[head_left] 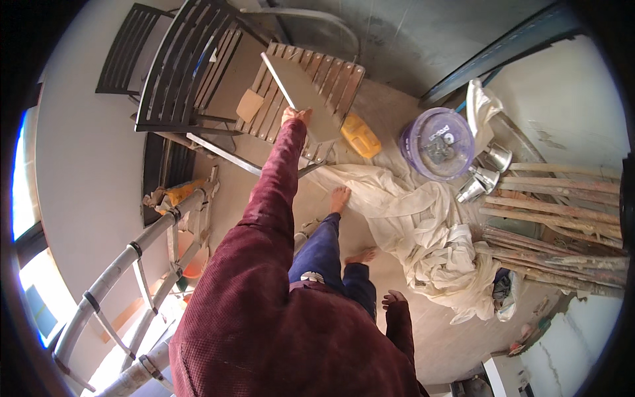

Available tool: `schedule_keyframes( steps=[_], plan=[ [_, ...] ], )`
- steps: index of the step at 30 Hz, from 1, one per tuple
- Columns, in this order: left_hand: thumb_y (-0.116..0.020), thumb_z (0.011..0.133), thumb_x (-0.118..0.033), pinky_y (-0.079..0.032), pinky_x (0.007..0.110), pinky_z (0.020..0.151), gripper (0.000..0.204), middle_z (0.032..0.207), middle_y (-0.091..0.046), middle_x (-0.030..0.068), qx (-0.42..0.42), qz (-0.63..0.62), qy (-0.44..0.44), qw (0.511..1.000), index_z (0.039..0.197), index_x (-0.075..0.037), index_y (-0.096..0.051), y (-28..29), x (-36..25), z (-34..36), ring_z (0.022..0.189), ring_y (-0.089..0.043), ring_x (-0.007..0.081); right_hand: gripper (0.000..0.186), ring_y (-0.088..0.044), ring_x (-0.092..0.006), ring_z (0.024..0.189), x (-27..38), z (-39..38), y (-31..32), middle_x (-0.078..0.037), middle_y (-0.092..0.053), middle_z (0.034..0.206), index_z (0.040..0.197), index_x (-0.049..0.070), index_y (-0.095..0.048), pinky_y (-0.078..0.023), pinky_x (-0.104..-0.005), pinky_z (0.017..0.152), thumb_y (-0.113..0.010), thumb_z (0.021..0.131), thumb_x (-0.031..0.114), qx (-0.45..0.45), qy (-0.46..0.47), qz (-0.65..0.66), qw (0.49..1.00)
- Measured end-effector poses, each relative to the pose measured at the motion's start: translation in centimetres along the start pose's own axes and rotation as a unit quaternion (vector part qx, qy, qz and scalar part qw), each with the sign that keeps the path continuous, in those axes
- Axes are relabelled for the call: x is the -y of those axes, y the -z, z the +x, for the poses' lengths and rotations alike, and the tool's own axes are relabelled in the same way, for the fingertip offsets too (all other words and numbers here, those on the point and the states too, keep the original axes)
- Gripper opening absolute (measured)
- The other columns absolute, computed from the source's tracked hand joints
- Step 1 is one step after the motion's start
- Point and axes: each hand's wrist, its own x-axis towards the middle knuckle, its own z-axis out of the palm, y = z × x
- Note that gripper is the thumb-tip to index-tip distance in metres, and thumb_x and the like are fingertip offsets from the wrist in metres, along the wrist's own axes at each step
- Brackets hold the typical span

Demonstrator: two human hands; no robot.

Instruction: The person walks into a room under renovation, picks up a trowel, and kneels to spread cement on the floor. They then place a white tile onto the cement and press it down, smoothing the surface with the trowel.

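My left hand (296, 117), at the end of an outstretched arm, is closed on the edge of a flat grey-beige board (301, 89) with a pale, thin edge. The board stands tilted over the slatted wooden seat (344, 73) of a metal-framed chair. A small tan flat piece (250, 105) lies on the same seat, left of the board. Low beside my body hangs my right hand (394, 300), its fingers loosely apart and nothing visible in them. A yellow jerrycan (360, 136) lies on the floor by the chair, close to the board's lower corner.
Another dark slatted chair (185, 63) stands at far left. A metal ladder (109, 281) slants along my left. Crumpled cream sheeting (423, 245) covers floor to my right. Beyond it are a purple bucket (436, 144), shiny metal cans (486, 177) and several wooden poles (562, 198).
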Motion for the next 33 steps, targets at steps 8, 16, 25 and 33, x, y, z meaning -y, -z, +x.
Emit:
schedule_keyframes(
  steps=[8,16,25,33],
  plan=[
    [-0.056,0.075,-0.009,-0.05,0.044,0.066,0.067,0.089,-0.06,0.0129,0.003,0.307,-0.498,0.811,0.139,-0.021,-0.04,2.6,-2.5,-22.4,0.077,-0.063,0.0325,0.033,-0.062,-0.0196,0.085,-1.0,0.8,2.4,-0.011,-0.062,0.099,0.117,0.005,-0.054,-0.051,-0.0317,0.066,-0.055,0.092,0.028,-0.037,0.114,0.035,0.992],
    [-0.059,0.07,-0.009,-0.045,0.034,0.067,0.073,0.077,-0.051,0.0015,0.189,0.331,-0.845,0.374,0.14,-0.022,-0.042,-5.6,-2.9,-50.4,0.071,-0.058,0.0188,0.069,-0.055,-0.0309,0.108,-7.6,-9.4,12.6,-0.016,-0.053,0.125,0.132,0.005,-0.043,-0.051,-0.0456,0.081,-0.039,0.091,0.061,0.198,0.335,0.567,0.726],
    [-0.06,0.072,-0.011,-0.041,0.034,0.076,0.074,0.087,-0.049,0.0027,0.345,0.295,-0.887,0.089,0.141,-0.022,-0.038,-19.9,4.2,-75.2,0.082,-0.053,0.0197,0.068,-0.054,-0.0313,0.113,-28.7,-21.2,19.5,-0.017,-0.054,0.124,0.132,-0.003,-0.04,-0.044,-0.0418,0.096,-0.062,0.081,0.038,-0.073,0.334,0.597,0.725],
    [-0.067,0.067,-0.011,-0.043,0.04,0.089,0.072,0.116,-0.054,0.0061,0.419,0.204,-0.88,0.095,0.135,-0.021,-0.046,-27.8,9.7,-92.7,0.107,-0.051,0.026,0.055,-0.06,-0.0302,0.103,-35.7,-29.4,26.2,-0.017,-0.057,0.118,0.126,-0.004,-0.043,-0.05,-0.0414,0.088,-0.064,0.079,0.015,-0.273,0.379,0.689,0.554]
  ],
)
